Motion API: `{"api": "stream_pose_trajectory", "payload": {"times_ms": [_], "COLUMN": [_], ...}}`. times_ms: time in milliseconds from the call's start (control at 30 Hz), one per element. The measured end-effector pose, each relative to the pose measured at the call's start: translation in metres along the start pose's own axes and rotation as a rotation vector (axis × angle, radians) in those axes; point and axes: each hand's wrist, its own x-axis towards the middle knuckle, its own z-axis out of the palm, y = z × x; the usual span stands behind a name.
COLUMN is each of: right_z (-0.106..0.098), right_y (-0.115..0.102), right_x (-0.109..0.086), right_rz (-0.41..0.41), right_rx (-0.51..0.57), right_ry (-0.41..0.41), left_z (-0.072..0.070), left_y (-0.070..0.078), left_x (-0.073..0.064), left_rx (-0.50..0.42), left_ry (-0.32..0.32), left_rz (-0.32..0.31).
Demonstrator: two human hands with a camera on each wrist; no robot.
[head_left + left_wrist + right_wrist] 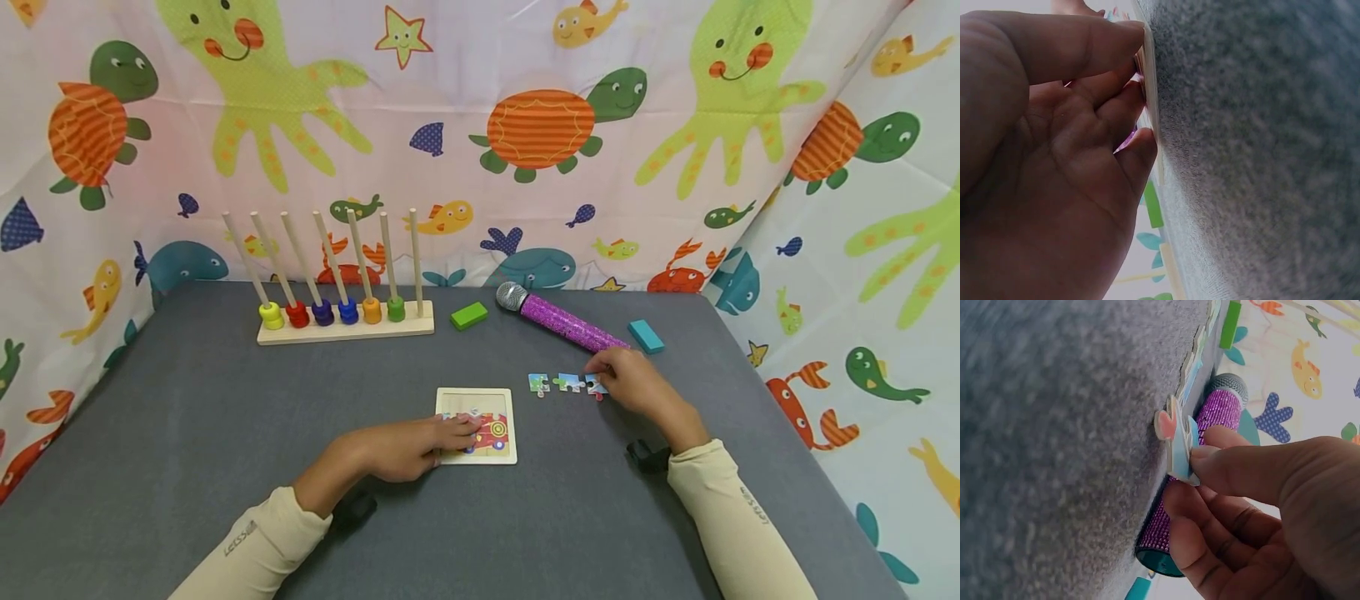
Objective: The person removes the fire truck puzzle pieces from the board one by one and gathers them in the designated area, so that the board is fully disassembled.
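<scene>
A square wooden puzzle board lies on the grey table, its lower part filled with a red vehicle picture. My left hand rests on its left side, fingers laid over the picture; in the left wrist view the thumb touches the board's edge. To the right, my right hand pinches a blue jigsaw piece with a pink knob between thumb and finger, at the table surface. Two more pieces, a green-and-blue one and a mostly blue one, lie in a row left of it.
Behind the right hand lies a purple glittery microphone, with a blue block beside its end. A green block lies left of its head. A wooden peg stand with coloured rings stands at the back left, before a sea-animal curtain.
</scene>
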Motion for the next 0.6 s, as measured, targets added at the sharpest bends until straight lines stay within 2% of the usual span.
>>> {"api": "stream_pose_trajectory", "payload": {"times_ms": [267, 433, 600], "right_z": [-0.0047, -0.0075, -0.0055], "right_y": [0.0024, -0.0009, -0.0071], "right_x": [-0.0036, 0.0003, 0.0034], "right_rz": [0.005, -0.02, -0.013], "right_rx": [0.014, 0.047, 0.091], "right_ry": [0.027, 0.034, 0.012], "left_z": [0.0011, -0.0003, 0.0003], "left_y": [-0.0019, -0.0022, 0.0026], "left_x": [0.0012, 0.0003, 0.0], "left_rx": [0.034, 0.007, 0.041], "left_ry": [-0.008, 0.0, 0.016], "left_rz": [0.034, 0.016, 0.01]}}
